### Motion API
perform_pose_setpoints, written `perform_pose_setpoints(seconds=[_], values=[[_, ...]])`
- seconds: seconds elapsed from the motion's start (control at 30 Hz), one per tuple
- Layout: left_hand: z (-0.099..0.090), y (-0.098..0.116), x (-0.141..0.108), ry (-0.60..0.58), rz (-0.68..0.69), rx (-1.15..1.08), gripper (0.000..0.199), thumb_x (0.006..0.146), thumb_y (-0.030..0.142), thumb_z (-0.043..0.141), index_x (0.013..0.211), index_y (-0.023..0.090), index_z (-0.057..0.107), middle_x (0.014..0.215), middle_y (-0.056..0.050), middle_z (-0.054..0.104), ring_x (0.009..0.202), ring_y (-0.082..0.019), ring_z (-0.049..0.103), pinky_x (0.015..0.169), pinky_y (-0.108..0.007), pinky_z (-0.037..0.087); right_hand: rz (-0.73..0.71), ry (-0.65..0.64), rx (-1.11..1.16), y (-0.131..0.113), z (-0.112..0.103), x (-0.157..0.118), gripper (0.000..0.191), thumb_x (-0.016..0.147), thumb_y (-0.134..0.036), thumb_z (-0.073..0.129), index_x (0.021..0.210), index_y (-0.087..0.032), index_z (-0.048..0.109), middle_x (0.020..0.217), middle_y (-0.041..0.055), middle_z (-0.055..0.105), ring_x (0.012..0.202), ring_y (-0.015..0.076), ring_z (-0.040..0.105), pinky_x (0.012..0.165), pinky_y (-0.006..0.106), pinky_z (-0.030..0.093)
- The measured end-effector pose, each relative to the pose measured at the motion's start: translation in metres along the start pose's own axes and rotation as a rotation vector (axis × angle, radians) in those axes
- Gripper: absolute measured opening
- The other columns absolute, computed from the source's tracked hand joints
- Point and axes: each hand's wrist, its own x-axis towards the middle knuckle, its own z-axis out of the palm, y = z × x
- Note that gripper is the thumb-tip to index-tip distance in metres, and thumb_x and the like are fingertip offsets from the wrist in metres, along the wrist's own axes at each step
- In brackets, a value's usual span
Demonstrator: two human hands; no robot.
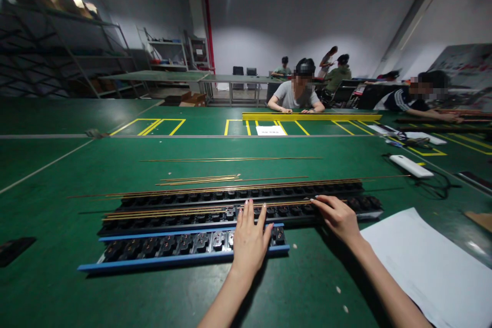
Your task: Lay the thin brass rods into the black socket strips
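My left hand [249,241] reaches over a blue-edged channel [154,262] that holds a row of black socket modules [167,245]. Its fingers are stretched out flat, the tips on thin brass-coloured rods [169,211] lying along a black rail of modules [284,211]. To the right, my right hand [340,219] has thumb and fingertips pinched together at the right part of these rods, over the same rail; the fingers partly hide the grip. Behind lies another black rail [215,196] with more long rods along it. My left hand covers some modules of the blue-edged channel.
Loose rods [200,180] lie behind the rails on the green table [184,297]. White sheets [426,261] lie near my right forearm. A white power strip [410,165] with a dark cable sits farther right. Across the table, a person [295,95] handles a long yellow rail [311,117].
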Motion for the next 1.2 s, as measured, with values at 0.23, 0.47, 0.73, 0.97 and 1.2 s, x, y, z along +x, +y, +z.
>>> perform_pose_setpoints(seconds=[0.23, 0.47, 0.73, 0.97, 1.2], values=[[-0.0008, 0.0033, 0.0006, 0.010, -0.022, -0.011, 0.049, 0.089, 0.037, 0.048, 0.136, 0.022, 0.043, 0.143, -0.017, 0.040, 0.132, -0.030, 0.037, 0.103, -0.048, 0.041, -0.013, 0.001, -0.010, 0.0013, 0.0034, -0.0016, 0.033, 0.086, -0.014, 0.047, 0.112, -0.024, 0.065, 0.103, 0.0073, 0.066, 0.093, 0.0178, 0.061, 0.075, 0.029, 0.049], [-0.0013, 0.0049, 0.0009, 0.013, -0.019, -0.039, 0.047, 0.091, 0.038, 0.045, 0.135, 0.021, 0.044, 0.146, -0.013, 0.037, 0.134, -0.028, 0.035, 0.104, -0.048, 0.040, -0.003, 0.004, 0.000, -0.0014, 0.0032, -0.0005, 0.033, 0.086, -0.013, 0.048, 0.111, -0.024, 0.066, 0.102, 0.0073, 0.067, 0.092, 0.0178, 0.061, 0.073, 0.028, 0.050], [-0.0003, 0.0045, 0.0025, 0.016, 0.021, -0.044, 0.045, 0.092, 0.036, 0.043, 0.135, 0.021, 0.044, 0.147, -0.012, 0.035, 0.135, -0.027, 0.032, 0.102, -0.050, 0.041, -0.013, 0.019, -0.004, 0.0012, 0.0075, -0.0044, 0.033, 0.086, -0.014, 0.049, 0.112, -0.024, 0.065, 0.100, 0.0063, 0.067, 0.091, 0.0172, 0.061, 0.073, 0.027, 0.050], [-0.0023, 0.0042, 0.0040, -0.015, 0.005, -0.051, 0.046, 0.092, 0.039, 0.042, 0.134, 0.019, 0.044, 0.147, -0.013, 0.034, 0.135, -0.025, 0.033, 0.104, -0.047, 0.040, -0.019, 0.031, -0.009, -0.0007, 0.0066, -0.0036, 0.031, 0.086, -0.014, 0.049, 0.110, -0.023, 0.065, 0.100, 0.0066, 0.067, 0.090, 0.0174, 0.061, 0.072, 0.027, 0.049], [-0.0009, 0.0057, 0.0062, 0.018, 0.019, -0.049, 0.047, 0.092, 0.040, 0.042, 0.133, 0.018, 0.046, 0.147, -0.013, 0.034, 0.136, -0.027, 0.030, 0.104, -0.047, 0.039, -0.037, 0.036, -0.019, 0.0011, 0.0090, -0.0057, 0.035, 0.085, -0.013, 0.049, 0.114, -0.025, 0.064, 0.101, 0.0061, 0.068, 0.090, 0.0175, 0.061, 0.072, 0.028, 0.050]])
